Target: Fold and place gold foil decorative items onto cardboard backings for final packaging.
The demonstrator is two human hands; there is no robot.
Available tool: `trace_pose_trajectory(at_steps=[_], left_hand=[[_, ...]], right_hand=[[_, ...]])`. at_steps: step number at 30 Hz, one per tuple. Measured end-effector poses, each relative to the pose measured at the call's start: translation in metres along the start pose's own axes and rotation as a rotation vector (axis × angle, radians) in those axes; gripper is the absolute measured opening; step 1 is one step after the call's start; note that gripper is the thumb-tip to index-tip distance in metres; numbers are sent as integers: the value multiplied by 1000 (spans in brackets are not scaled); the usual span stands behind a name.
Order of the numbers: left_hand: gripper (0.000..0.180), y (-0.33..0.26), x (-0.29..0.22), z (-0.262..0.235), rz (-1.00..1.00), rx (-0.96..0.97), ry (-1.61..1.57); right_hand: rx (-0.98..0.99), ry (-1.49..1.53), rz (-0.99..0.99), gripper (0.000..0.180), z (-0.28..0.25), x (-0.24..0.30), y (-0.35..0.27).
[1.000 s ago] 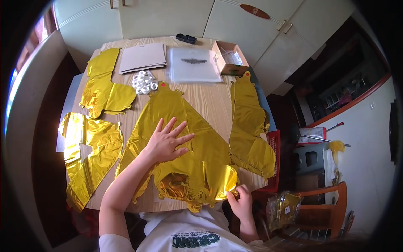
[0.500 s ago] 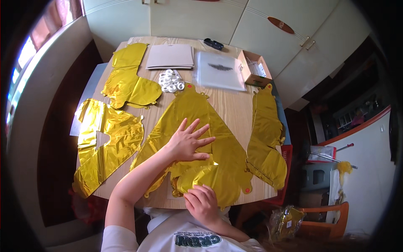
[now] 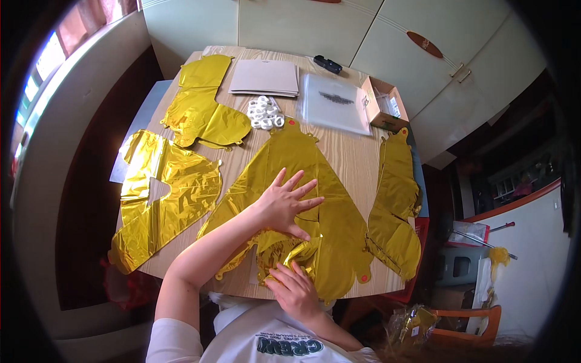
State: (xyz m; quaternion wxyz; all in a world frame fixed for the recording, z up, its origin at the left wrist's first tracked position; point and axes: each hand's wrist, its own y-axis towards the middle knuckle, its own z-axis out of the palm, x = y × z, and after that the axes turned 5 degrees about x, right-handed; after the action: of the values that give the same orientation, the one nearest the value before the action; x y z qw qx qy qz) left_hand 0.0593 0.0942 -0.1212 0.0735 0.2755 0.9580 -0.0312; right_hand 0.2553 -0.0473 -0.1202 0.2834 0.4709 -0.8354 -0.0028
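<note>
Right hand moved onto foil balloon's crumpled bottom edge, beneath left hand.

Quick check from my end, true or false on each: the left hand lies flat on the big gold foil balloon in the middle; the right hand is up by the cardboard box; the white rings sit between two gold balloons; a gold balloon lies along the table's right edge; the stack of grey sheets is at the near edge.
1. The left hand lies flat, fingers spread, on the middle gold foil balloon. True.
2. The right hand is by the cardboard box. False: it is at the near edge, on the balloon's crumpled bottom.
3. The white rings sit between two gold balloons. True.
4. A gold balloon lies along the right edge. True.
5. The grey sheets are at the near edge. False: they lie at the far edge.
</note>
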Motion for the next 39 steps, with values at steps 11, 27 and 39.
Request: trace_pose_trajectory(at_steps=[11, 27, 39], left_hand=[[115, -1, 0, -9, 9, 78, 18], [114, 0, -1, -11, 14, 85, 10], [118, 0, -1, -12, 2, 116, 36]], right_hand=[[50, -3, -16, 21, -1, 0, 2], [-63, -159, 268, 44, -41, -48, -16], [66, -166, 202, 54, -38, -56, -16]])
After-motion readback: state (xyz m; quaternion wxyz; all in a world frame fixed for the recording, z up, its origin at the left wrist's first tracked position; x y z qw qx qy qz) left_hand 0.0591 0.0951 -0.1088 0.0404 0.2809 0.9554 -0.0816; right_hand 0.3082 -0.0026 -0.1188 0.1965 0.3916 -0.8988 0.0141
